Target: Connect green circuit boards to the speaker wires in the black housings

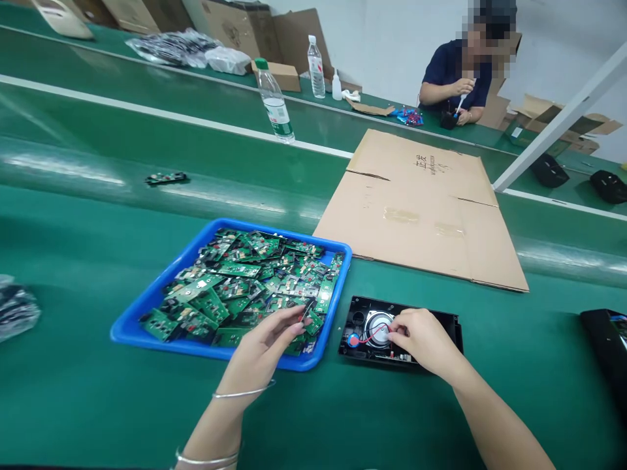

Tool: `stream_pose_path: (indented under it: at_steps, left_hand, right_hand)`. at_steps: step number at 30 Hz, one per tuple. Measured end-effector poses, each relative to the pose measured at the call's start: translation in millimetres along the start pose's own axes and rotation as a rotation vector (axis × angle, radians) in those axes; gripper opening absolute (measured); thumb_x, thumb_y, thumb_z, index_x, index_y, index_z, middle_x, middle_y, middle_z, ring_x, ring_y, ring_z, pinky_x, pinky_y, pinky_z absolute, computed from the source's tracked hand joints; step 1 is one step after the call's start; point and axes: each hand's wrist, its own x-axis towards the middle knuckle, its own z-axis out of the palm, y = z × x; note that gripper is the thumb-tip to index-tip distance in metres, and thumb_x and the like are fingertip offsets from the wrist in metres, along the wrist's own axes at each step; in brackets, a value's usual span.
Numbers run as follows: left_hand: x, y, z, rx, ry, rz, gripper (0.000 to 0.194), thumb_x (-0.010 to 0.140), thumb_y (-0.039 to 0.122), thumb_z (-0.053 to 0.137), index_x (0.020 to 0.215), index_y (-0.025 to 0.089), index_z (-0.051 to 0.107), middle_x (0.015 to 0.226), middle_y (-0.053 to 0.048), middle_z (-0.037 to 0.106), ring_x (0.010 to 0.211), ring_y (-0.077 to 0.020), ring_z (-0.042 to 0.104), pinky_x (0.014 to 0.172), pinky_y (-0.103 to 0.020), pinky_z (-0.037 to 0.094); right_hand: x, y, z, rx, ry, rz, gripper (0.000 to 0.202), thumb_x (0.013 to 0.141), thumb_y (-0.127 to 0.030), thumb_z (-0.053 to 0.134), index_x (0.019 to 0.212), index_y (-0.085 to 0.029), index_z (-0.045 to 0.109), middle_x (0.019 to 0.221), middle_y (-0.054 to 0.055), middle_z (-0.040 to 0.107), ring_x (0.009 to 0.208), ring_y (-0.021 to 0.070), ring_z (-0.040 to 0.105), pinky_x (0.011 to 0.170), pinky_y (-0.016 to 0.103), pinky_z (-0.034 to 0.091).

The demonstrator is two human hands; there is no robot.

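Observation:
My left hand (267, 346) is over the near right corner of a blue tray (142, 346) heaped with green circuit boards (210, 303). Its thumb and fingers pinch a small circuit board (307, 309), seen nearly edge-on. To the right lies an open black speaker housing (353, 311) with a round silver speaker (376, 326) inside. My right hand (420, 336) reaches over this housing, fingertips closed on a thin red wire (367, 338) in front of the speaker. The wire runs left to a small blue round part (353, 340). My right hand hides part of the housing.
A flattened cardboard sheet (426, 209) lies behind the housing. One circuit board (166, 178) sits apart at the far left. A water bottle (275, 104) stands beyond the tray. Across the bench a person (435, 81) works on a black part. A black case (605, 359) is at the right edge.

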Motion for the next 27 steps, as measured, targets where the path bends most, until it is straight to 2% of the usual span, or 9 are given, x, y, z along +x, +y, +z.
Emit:
stream_pose_path:
  at_steps: [7,11,14,16,17,21,23,25,27]
  left_hand:
    - [-6,-6,6.8,0.069,-0.048,0.031,0.054,0.067,0.06,0.059,0.1,0.018,0.064,0.092,-0.01,0.072,0.083,-0.0273,0.068,0.071,-0.036,0.058]
    - [-7,-7,11.8,0.16,0.011,0.093,0.047,0.077,0.055,0.05,0.104,0.018,0.061,0.097,-0.01,0.07,0.086,-0.0258,0.067,0.075,-0.037,0.056]
    - [0,-12,10.2,0.399,0.081,0.201,0.038,0.081,0.048,0.047,0.103,0.021,0.061,0.102,-0.009,0.068,0.091,-0.0258,0.065,0.082,-0.039,0.053]
    - [5,-15,8.7,0.581,0.151,0.314,0.031,0.083,0.042,0.044,0.1,0.022,0.061,0.102,-0.009,0.068,0.096,-0.0269,0.062,0.085,-0.041,0.051]
    - [7,-16,8.9,0.645,0.19,0.374,0.029,0.084,0.039,0.043,0.1,0.022,0.061,0.102,-0.009,0.067,0.1,-0.0277,0.061,0.087,-0.043,0.049]
    - [2,-7,21.0,0.726,0.361,0.568,0.025,0.085,0.026,0.046,0.109,0.02,0.053,0.11,-0.013,0.061,0.115,-0.0294,0.05,0.097,-0.049,0.04]
    - [-7,0,33.9,0.675,0.414,0.623,0.028,0.085,0.02,0.047,0.113,0.022,0.049,0.112,-0.012,0.057,0.117,-0.0283,0.047,0.099,-0.05,0.037]
    - [-16,2,49.6,0.595,0.356,0.656,0.031,0.085,0.016,0.046,0.115,0.024,0.046,0.111,-0.011,0.056,0.116,-0.0269,0.048,0.098,-0.05,0.038]
    - [-24,-1,66.1,0.518,0.196,0.684,0.033,0.084,0.016,0.046,0.116,0.026,0.044,0.111,-0.01,0.056,0.114,-0.0266,0.05,0.096,-0.049,0.042]
  right_hand:
    - [-10,3,-4,0.075,-0.028,-0.07,0.017,0.078,-0.01,0.057,0.067,-0.019,0.064,0.069,-0.002,0.058,0.059,0.0111,0.054,0.053,0.021,0.04]
    - [-22,13,-4,0.066,0.031,-0.094,0.015,0.082,-0.017,0.055,0.092,-0.021,0.064,0.092,0.002,0.062,0.081,0.0152,0.059,0.07,0.026,0.049]
    - [-32,29,-2,-0.139,0.102,-0.139,0.063,0.07,-0.041,0.068,0.126,-0.022,0.045,0.129,0.01,0.046,0.12,0.0286,0.039,0.095,0.047,0.038]
    - [-38,37,3,-0.291,0.11,-0.139,0.094,0.058,-0.051,0.073,0.137,-0.023,0.028,0.141,0.013,0.03,0.129,0.037,0.024,0.1,0.063,0.021]
    - [-40,40,7,-0.341,0.118,-0.133,0.1,0.057,-0.049,0.074,0.138,-0.023,0.023,0.142,0.014,0.028,0.129,0.0383,0.023,0.099,0.067,0.015]
    - [-51,48,18,-0.381,0.231,-0.182,0.081,0.066,-0.029,0.067,0.136,-0.022,0.025,0.134,0.011,0.041,0.121,0.0313,0.036,0.104,0.059,0.013]
    - [-62,59,17,-0.387,0.342,-0.214,0.073,0.068,-0.027,0.063,0.132,-0.021,0.029,0.132,0.011,0.042,0.119,0.0299,0.036,0.104,0.057,0.014]
    - [-78,77,11,-0.397,0.478,-0.151,0.071,0.068,-0.029,0.063,0.131,-0.02,0.029,0.131,0.012,0.043,0.118,0.0298,0.036,0.103,0.055,0.016]
    - [-97,101,0,-0.407,0.635,0.015,0.076,0.066,-0.034,0.065,0.13,-0.018,0.028,0.128,0.013,0.044,0.114,0.0303,0.038,0.1,0.053,0.023]
